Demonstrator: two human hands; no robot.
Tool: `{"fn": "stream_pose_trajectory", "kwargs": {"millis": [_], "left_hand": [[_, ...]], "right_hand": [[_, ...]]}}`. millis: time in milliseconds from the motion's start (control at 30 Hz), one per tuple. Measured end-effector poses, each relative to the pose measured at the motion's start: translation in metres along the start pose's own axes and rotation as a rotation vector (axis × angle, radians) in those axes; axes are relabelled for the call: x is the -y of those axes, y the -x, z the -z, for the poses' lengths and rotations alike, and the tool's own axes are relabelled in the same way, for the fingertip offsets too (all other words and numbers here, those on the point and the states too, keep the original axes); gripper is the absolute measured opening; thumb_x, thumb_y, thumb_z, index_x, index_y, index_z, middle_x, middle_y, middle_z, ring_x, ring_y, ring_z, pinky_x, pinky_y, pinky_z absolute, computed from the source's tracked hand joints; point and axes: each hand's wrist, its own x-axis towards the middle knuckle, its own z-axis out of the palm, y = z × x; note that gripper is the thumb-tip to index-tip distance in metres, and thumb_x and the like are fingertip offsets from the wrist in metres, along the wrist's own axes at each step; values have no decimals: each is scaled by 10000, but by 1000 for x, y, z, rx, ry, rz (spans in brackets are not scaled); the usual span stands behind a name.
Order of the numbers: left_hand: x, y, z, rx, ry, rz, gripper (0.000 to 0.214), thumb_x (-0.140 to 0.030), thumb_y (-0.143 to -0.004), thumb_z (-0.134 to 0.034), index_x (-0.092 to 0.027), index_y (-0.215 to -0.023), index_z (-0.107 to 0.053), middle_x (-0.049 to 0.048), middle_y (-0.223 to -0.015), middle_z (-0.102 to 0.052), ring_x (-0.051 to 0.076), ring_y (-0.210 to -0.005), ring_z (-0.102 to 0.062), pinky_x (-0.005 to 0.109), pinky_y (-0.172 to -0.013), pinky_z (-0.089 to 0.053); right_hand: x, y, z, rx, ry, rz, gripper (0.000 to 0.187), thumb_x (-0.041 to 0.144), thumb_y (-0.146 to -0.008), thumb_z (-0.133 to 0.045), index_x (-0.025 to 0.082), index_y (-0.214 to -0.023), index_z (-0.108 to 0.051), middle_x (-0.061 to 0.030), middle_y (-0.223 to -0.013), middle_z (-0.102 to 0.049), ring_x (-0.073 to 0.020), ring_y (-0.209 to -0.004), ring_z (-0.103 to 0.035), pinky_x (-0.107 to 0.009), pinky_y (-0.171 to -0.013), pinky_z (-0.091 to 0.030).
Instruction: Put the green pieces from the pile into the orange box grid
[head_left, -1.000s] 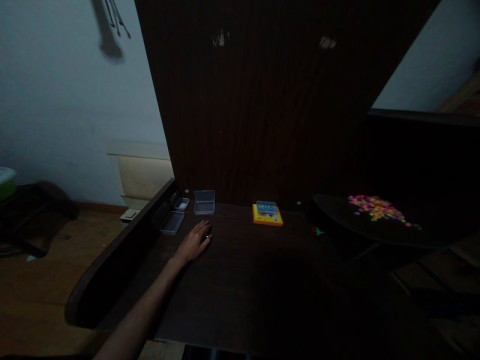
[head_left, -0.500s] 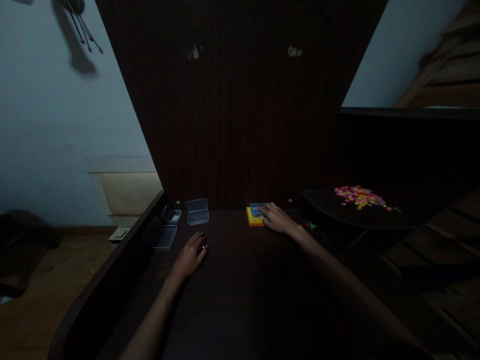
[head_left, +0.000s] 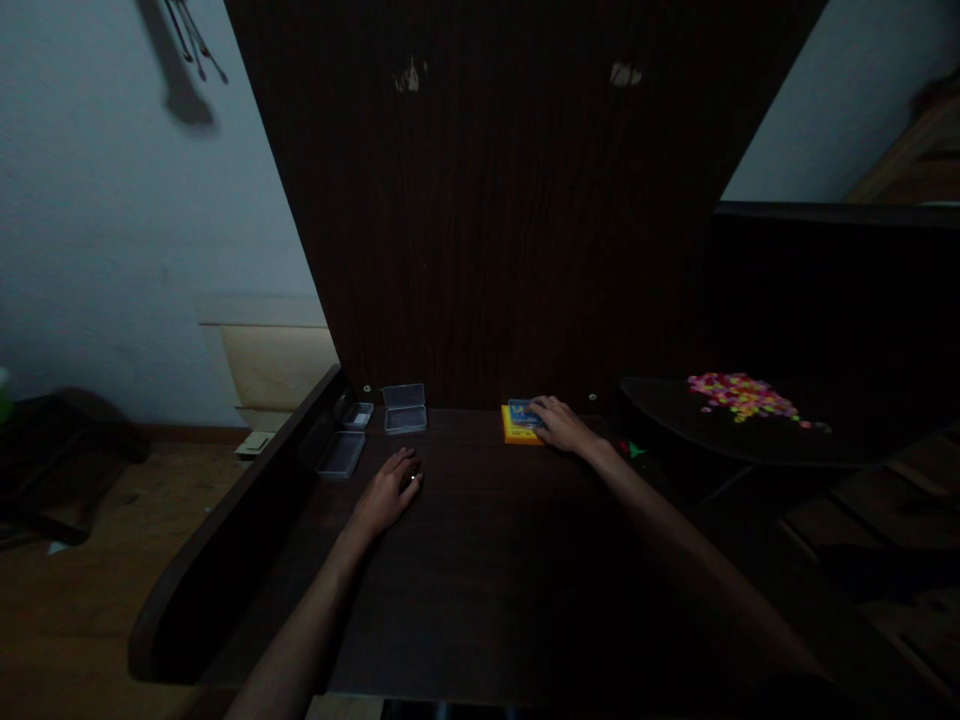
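My left hand [head_left: 388, 492] rests low over the dark desk, fingers bent, with a small shiny thing [head_left: 412, 474] between thumb and fingers, too small and dark to name. On the right, my right hand [head_left: 561, 424] has its fingers on the right side of a small clear case with blue inside [head_left: 523, 412], which lies on a flat yellow box [head_left: 517, 434]. Beyond my left hand stands an open clear plastic box [head_left: 406, 420] with its lid raised. Another clear box [head_left: 343, 455] lies to its left, and a smaller one [head_left: 360, 415] sits behind that.
A pile of colourful small pieces [head_left: 742, 396] lies on a dark side shelf [head_left: 787, 440] at the right. Something green and red [head_left: 634, 450] is beside my right forearm. A raised side board [head_left: 247, 520] edges the desk [head_left: 450, 600] on the left; a tall dark panel [head_left: 480, 220] backs it.
The view has shifted, so the scene sits slightly further right and higher. Both hands keep nearly the same places on the desk; the right fingers still touch the blue case.
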Motion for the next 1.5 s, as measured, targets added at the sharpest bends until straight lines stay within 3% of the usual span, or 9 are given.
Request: {"fn": "stream_pose_trajectory", "kwargs": {"millis": [267,467,667,767,833,967,1167,1333,1500], "left_hand": [[1,-1,-2,-12,22,12,293,-379,-924,-453,-178,-1055,-620,135,-1307,-586,268,-1267,-526,449,-1049,-470],[-14,2,7,-118,14,-39,354,-337,-900,-513,-192,-1221,-545,126,-1321,-566,280,-1313,-467,482,-1099,-407],[-59,25,2,-126,127,-130,647,-362,-855,-620,-190,-1416,-347,154,-1421,-465,288,-1341,-424,508,-1122,-356],[-77,35,-3,-69,227,-58,832,-416,-801,-690,-183,-1473,-258,172,-1486,-382,302,-1376,-374,501,-1127,-346],[-82,38,-2,-1,320,-5,776,-414,-807,-686,-203,-1455,-316,152,-1451,-437,284,-1343,-426,472,-1114,-371],[-83,39,1,38,501,74,687,-392,-776,-721,-223,-1383,-448,111,-1343,-551,251,-1240,-535,429,-1082,-414],[-88,41,-3,-30,915,272,686,-304,-727,-758,-181,-1350,-498,144,-1398,-508,275,-1257,-524,422,-1041,-453],[-95,40,0,-12,1232,364,793,-316,-667,-814,-144,-1363,-475,179,-1363,-543,286,-1205,-574,433,-1059,-435],[-94,37,10,-36,1345,418,896,-351,-620,-849,-137,-1389,-440,188,-1325,-575,292,-1175,-596,428,-1037,-450]], "right_hand": [[1,-9,2,18,-36,-50,435,243,-826,-582,145,-1250,-572,-147,-1297,-520,-270,-1152,-484,-382,-992,-374],[18,-4,8,28,-57,-36,437,289,-854,-578,174,-1275,-549,-147,-1299,-548,-295,-1179,-476,-455,-1003,-349],[86,26,6,0,-172,327,449,348,-859,-607,179,-1271,-556,-137,-1315,-524,-259,-1213,-461,-444,-1047,-346],[119,44,3,19,-138,502,465,351,-867,-599,178,-1296,-552,-151,-1327,-517,-264,-1199,-468,-444,-1008,-395],[133,52,1,24,-92,581,476,359,-883,-573,162,-1316,-542,-178,-1337,-517,-274,-1203,-470,-461,-986,-415],[143,57,-6,-67,73,650,461,328,-894,-544,124,-1307,-557,-225,-1335,-540,-301,-1199,-513,-475,-936,-459],[149,57,-13,-288,419,841,462,348,-923,-500,3,-1216,-594,-304,-1216,-608,-336,-1076,-643,-418,-808,-549],[159,49,-8,-290,543,942,481,344,-960,-433,-61,-1173,-582,-332,-1066,-661,-335,-939,-701,-418,-721,-585],[169,36,9,-245,583,1001,446,274,-966,-422,-102,-1168,-554,-358,-1038,-655,-335,-914,-709,-425,-695,-597]]}}
